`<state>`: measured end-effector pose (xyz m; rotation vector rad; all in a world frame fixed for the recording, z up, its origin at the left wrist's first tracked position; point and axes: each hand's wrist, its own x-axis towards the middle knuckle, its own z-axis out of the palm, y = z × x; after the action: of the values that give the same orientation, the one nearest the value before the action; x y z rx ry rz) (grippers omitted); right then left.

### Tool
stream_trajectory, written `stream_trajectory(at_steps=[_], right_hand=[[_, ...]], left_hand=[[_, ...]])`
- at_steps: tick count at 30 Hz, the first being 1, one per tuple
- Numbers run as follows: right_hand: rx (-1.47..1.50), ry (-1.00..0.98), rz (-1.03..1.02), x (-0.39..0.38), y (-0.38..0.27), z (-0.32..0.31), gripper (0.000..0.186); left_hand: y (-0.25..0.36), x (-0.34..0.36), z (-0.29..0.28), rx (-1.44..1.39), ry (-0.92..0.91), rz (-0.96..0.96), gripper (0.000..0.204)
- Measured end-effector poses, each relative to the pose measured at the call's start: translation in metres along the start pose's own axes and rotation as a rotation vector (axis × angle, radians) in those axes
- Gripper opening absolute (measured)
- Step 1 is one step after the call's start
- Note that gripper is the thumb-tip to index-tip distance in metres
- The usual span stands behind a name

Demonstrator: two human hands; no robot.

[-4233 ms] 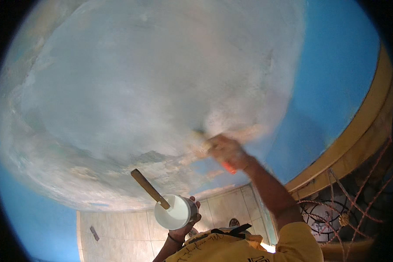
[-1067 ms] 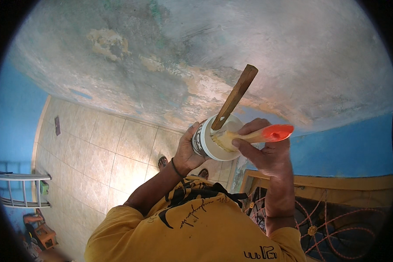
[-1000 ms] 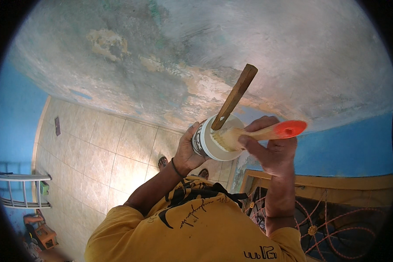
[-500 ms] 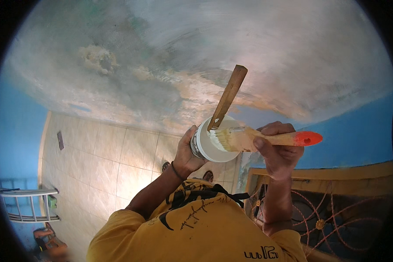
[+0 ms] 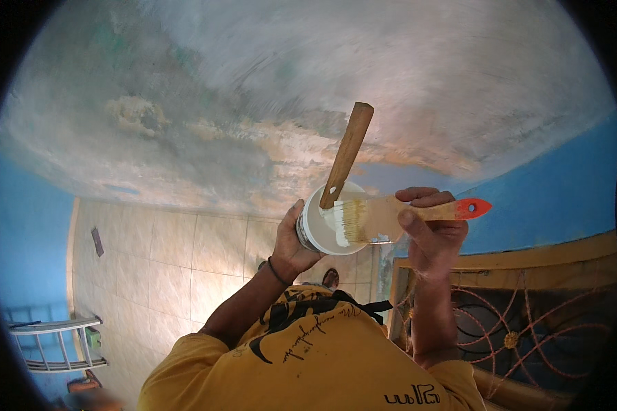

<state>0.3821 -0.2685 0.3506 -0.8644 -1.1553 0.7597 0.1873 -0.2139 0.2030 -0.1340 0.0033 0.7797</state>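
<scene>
My left hand [image 5: 298,240] is wrapped round the side of a small white bucket [image 5: 314,238]. Leaning out over its far rim is a wooden stick [image 5: 349,152], whose lower end is inside. Between the thumb and fingers of my right hand [image 5: 433,229] is a wide paintbrush [image 5: 384,220] with a wooden handle and a red tip. Its pale bristles carry white paint at their ends and lie over the bucket's opening, flat side toward me. How full the bucket is cannot be made out, as the brush covers part of it.
A patchy grey wall [image 5: 267,75] with peeling plaster rises in front of me. To the right is a window grille [image 5: 511,339] in a yellow frame. A metal ladder [image 5: 56,346] stands at the left by a blue wall, near a partly visible person [image 5: 89,397]. Pale tiles [image 5: 164,274] cover the floor.
The paintbrush has turned in my right hand, so its broad face now shows, and it has shifted slightly left. My left hand still holds the bucket; the stick leans a little farther left.
</scene>
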Motion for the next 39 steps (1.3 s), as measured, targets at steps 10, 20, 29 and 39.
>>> stream_trajectory(at_steps=[10,20,29,39], right_hand=[[0.455,0.394,0.357,-0.028,0.016,0.005,0.023],[0.888,0.581,0.586,-0.047,0.031,0.000,0.036],[1.233,0.598,0.324,-0.043,0.045,-0.052,0.031],[0.781,1.014,-0.305,0.045,0.049,-0.193,0.024]], left_hand=[[0.003,0.009,0.000,-0.024,-0.057,-0.053,0.061],[0.003,0.025,0.002,0.058,0.121,-0.115,0.053],[-0.017,0.056,-0.039,0.262,0.115,-0.181,0.067],[-0.093,0.089,0.017,0.368,-0.076,-0.280,0.051]])
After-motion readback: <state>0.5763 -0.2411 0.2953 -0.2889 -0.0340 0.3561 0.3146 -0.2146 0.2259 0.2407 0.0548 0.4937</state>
